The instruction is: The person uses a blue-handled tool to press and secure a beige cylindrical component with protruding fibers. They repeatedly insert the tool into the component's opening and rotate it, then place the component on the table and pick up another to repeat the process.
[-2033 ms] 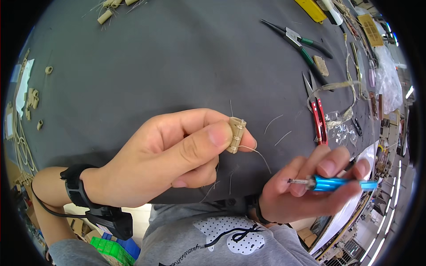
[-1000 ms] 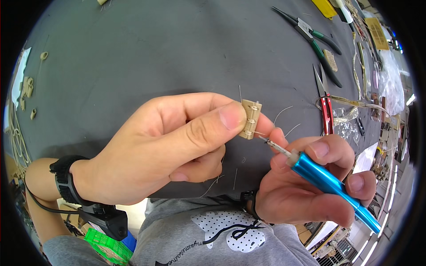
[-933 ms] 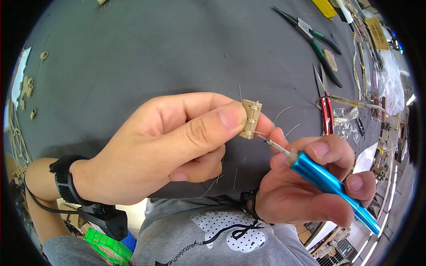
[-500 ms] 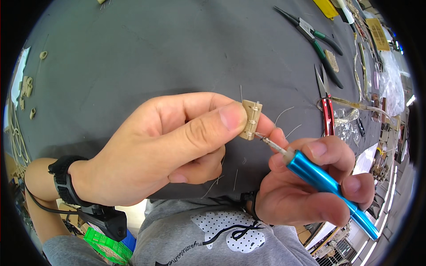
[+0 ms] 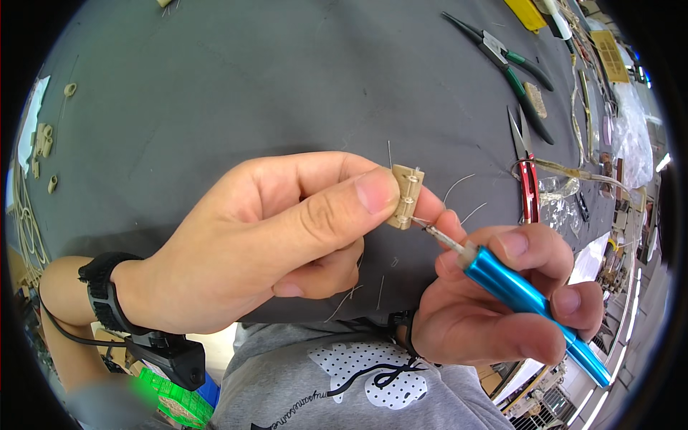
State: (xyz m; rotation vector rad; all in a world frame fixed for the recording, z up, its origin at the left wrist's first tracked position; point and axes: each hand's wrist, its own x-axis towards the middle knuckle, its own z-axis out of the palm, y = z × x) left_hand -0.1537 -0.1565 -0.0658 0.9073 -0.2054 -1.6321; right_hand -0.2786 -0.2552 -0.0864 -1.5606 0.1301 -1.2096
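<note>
Between thumb and fingers, my left hand [image 5: 287,229] pinches a small tan rectangular piece [image 5: 407,197] with a ridge and thin pale thread or wire along it. My right hand [image 5: 502,301] is closed around a blue metallic pen-shaped tool [image 5: 512,283] with a thin pale shaft. The tool's tip meets, or comes very close to, a thin strand at the piece's lower right corner; exact contact is too small to tell. A stiff strand stands up behind the piece. My left fingertips behind it are partly hidden.
Green-handled long-nose pliers [image 5: 505,68] and red-handled scissors [image 5: 529,183] lie at the right on the grey table [image 5: 251,86]. Clear plastic bags [image 5: 634,136] are beyond them. Small tan pieces [image 5: 44,140] lie at the left edge. Loose thin strands [image 5: 459,188] lie near my hands.
Both hands and the tool stay almost in place. The tan piece has shifted very slightly downward with a small tilt.
</note>
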